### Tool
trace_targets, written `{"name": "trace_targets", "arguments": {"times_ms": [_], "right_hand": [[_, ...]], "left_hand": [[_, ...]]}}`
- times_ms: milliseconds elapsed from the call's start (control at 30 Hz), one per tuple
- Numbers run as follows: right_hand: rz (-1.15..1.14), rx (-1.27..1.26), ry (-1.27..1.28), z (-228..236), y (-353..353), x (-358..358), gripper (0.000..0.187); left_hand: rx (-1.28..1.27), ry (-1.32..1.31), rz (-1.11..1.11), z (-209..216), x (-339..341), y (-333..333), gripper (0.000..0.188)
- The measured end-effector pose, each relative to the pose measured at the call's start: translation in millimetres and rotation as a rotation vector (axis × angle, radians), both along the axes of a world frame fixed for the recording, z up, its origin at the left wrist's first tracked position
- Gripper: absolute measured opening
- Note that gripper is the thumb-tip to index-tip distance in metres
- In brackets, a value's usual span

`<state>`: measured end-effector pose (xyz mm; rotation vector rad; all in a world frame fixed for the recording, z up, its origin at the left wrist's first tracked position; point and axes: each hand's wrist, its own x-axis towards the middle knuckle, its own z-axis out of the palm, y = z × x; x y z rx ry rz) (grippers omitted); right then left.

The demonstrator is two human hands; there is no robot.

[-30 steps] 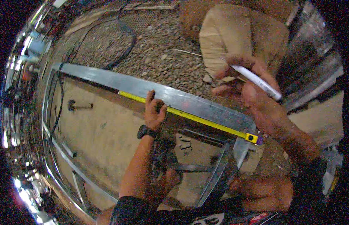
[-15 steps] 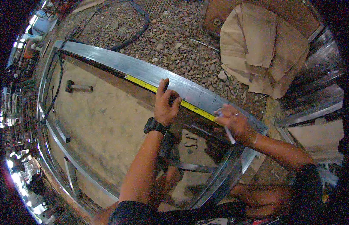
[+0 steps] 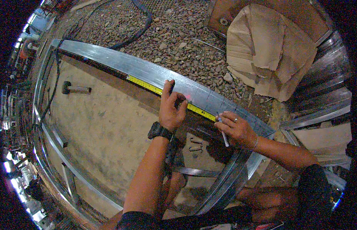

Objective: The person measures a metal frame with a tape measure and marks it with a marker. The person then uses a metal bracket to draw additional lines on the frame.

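Observation:
A yellow tape measure [image 3: 201, 111] lies stretched along the near edge of a long silver metal bar [image 3: 121, 61]. My left hand [image 3: 172, 109], with a black watch [image 3: 160, 131] on its wrist, presses the tape to that edge. Its thumb and curled fingers close over the tape while one finger points across the bar. In my right hand [image 3: 238, 131] is a white pen [image 3: 225, 138], pinched with its upper end by the tape and its other end pointing toward me. Thin dark lines cross the bar's top just beyond this hand.
A hammer [image 3: 75, 88] lies on the brown board [image 3: 105, 126] inside the metal frame. Dark cable [image 3: 146, 27] curls over gravel [image 3: 174, 46] beyond the bar. Torn cardboard [image 3: 268, 50] lies at the far right. Small dark metal pieces [image 3: 195, 145] sit near my left forearm.
My right hand has shifted left along the bar with the pen, covering a bit more of the tape's right end. My left hand keeps its place on the tape.

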<state>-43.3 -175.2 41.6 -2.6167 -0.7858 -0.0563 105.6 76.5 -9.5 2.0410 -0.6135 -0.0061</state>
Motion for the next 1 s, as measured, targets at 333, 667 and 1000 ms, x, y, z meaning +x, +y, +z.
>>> {"name": "trace_targets", "arguments": {"times_ms": [333,667,1000], "right_hand": [[-0.002,0.026,-0.031,1,1,0,0.058],[0.007,0.006,-0.029,-8,-1,-2,0.061],[0.001,0.014,-0.002,-2,-1,-2,0.063]], "left_hand": [[0.005,0.000,-0.008,0,0,-1,0.016],[0.019,-0.009,-0.009,-2,1,0,0.018],[-0.018,-0.049,0.013,-5,0,-2,0.019]]}}
